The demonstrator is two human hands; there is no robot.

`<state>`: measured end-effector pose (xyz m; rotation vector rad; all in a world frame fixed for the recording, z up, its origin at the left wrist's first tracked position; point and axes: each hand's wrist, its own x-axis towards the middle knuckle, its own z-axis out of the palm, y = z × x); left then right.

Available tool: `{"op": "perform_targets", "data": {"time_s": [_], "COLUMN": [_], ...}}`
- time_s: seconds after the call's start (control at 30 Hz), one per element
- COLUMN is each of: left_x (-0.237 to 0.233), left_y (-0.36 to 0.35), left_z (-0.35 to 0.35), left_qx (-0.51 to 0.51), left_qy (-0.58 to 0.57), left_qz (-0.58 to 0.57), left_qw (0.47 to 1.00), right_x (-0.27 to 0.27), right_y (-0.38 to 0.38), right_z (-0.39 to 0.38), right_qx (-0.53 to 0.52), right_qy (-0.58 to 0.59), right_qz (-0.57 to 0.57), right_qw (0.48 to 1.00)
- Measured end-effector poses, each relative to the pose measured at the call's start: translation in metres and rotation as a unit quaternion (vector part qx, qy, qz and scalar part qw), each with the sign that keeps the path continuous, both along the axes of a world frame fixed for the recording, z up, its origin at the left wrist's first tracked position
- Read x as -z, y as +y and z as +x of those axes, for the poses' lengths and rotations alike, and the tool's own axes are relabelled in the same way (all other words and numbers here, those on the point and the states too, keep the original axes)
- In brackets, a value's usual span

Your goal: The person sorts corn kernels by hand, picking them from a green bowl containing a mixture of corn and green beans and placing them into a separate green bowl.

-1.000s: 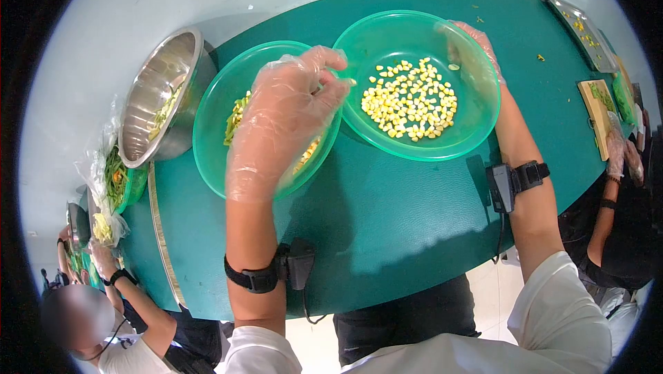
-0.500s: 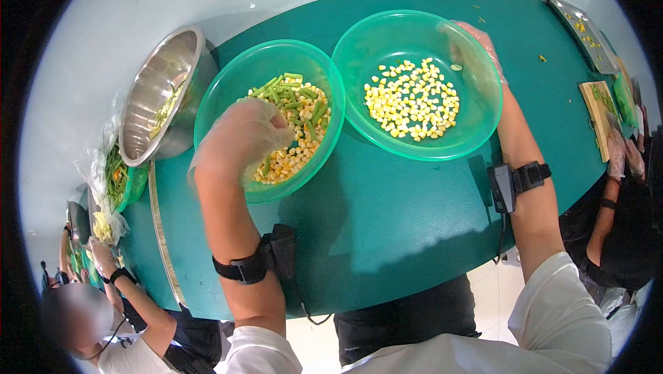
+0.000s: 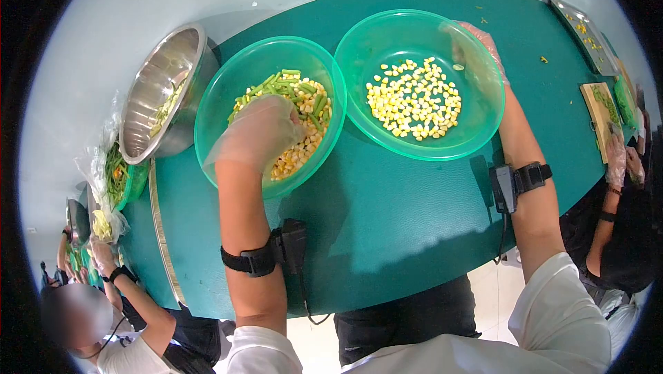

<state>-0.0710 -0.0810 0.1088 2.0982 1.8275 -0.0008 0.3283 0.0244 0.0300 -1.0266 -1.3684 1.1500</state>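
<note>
My left hand [image 3: 261,129], in a clear plastic glove, is down inside the left green bowl [image 3: 213,91]. Its fingers curl downward among corn kernels [image 3: 298,156] and cut green bean pieces [image 3: 280,85]; their tips and anything between them are hidden. Gloved as well, my right hand [image 3: 485,46] grips the far right rim of the right green bowl [image 3: 414,25], part of it showing through the translucent wall. Loose yellow corn kernels [image 3: 414,101] are spread over that bowl's bottom. The two bowls stand side by side with their rims meeting.
A steel bowl [image 3: 197,46] tilts at the left, with green beans [image 3: 116,177] in a bag nearby. At right are a metal tray [image 3: 587,32], a cutting board [image 3: 595,115] and a co-worker's gloved hands [image 3: 617,156]. Another person [image 3: 131,332] works at lower left.
My left hand has shifted slightly up and right inside the left bowl, the forearm following. The left bowl has moved up a little; my right hand keeps its hold.
</note>
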Motion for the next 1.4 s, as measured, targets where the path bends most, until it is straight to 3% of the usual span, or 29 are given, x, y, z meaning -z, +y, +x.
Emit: {"op": "perform_targets", "data": {"time_s": [0.2, 0.6, 0.7, 0.8, 1.3, 1.4], "left_x": [0.014, -0.018, -0.014, 0.0, -0.009, -0.009], "left_y": [0.002, -0.01, -0.01, -0.007, -0.002, 0.0], "left_z": [-0.018, -0.011, -0.009, -0.016, -0.016, -0.015], "left_qx": [0.005, -0.037, -0.055, -0.002, -0.058, -0.011], "left_qy": [0.01, 0.079, 0.069, 0.063, -0.033, -0.013], "left_qz": [0.132, -0.027, -0.025, 0.015, 0.046, 0.081], "left_qw": [0.991, 0.996, 0.996, 0.998, 0.997, 0.997], "right_x": [0.001, 0.001, 0.0, 0.001, 0.002, 0.0], "right_y": [0.0, 0.0, -0.001, 0.0, 0.0, -0.001], "right_z": [0.0, -0.002, -0.002, 0.001, -0.001, -0.002], "right_qx": [0.012, 0.021, 0.022, 0.006, 0.018, 0.023], "right_qy": [0.002, 0.001, 0.019, 0.026, 0.006, 0.003], "right_qz": [-0.006, -0.009, -0.016, -0.015, -0.008, -0.01], "right_qw": [1.0, 1.0, 0.999, 1.0, 1.0, 1.0]}}
